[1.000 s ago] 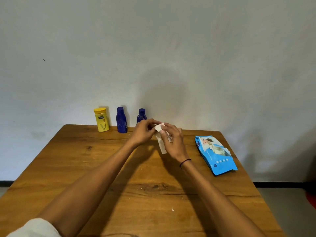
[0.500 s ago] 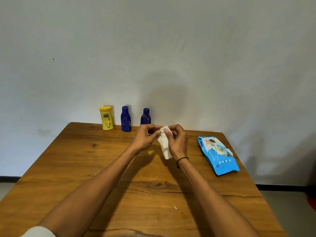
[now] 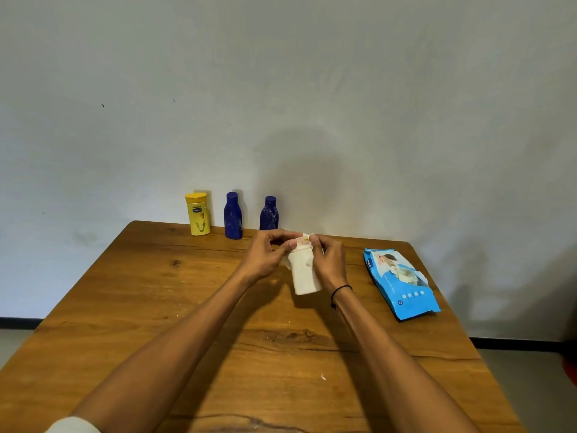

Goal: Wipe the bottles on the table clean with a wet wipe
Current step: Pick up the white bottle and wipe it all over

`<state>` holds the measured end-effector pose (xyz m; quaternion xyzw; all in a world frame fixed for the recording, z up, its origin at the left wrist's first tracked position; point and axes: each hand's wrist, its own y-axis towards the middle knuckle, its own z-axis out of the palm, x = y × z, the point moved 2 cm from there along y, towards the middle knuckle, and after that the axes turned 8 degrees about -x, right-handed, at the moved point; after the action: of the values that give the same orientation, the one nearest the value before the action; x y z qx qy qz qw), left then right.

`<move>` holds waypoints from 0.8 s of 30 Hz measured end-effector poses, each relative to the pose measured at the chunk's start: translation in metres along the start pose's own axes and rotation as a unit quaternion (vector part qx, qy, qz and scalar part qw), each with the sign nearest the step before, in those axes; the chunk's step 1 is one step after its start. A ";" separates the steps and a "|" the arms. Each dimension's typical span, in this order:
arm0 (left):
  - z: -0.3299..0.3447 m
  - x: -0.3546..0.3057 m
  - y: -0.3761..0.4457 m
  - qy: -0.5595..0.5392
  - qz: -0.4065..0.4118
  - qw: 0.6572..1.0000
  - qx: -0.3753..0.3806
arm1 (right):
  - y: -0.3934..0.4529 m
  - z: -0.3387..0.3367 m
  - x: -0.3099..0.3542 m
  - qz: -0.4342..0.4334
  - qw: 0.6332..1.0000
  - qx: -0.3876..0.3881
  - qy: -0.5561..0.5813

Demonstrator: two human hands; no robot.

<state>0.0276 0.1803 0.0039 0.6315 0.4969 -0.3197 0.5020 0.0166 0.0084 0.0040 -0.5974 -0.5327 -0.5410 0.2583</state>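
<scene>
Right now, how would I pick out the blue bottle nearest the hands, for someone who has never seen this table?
Find the far edge of the wooden table, against the wall, where three bottles stand in a row. The one you want, the right-hand blue bottle, is the right end of that row. Unlike the taller blue bottle and yellow bottle, it shows pale smudges.
</scene>
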 end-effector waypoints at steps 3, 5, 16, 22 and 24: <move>-0.002 0.001 0.001 -0.018 -0.010 0.999 -0.027 | -0.004 0.001 0.007 0.012 0.996 0.084 -0.010; -0.003 0.001 0.005 -0.027 -0.021 0.998 -0.045 | -0.010 0.002 0.013 -0.021 0.990 0.137 -0.033; 0.006 -0.002 0.005 -0.057 -0.076 0.992 -0.085 | -0.035 0.003 0.011 -0.317 0.903 -0.011 -0.289; -0.007 0.001 0.007 -0.038 -0.102 0.992 -0.060 | -0.045 0.000 -0.002 -0.501 0.800 0.080 -0.321; -0.009 0.003 0.006 -0.020 -0.099 0.993 -0.057 | -0.043 -0.002 -0.007 -0.506 0.795 0.093 -0.323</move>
<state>0.0336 0.1893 0.0061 0.5431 0.5644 -0.3517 0.5125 -0.0226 0.0173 -0.0133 -0.3559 -0.8592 -0.3180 -0.1843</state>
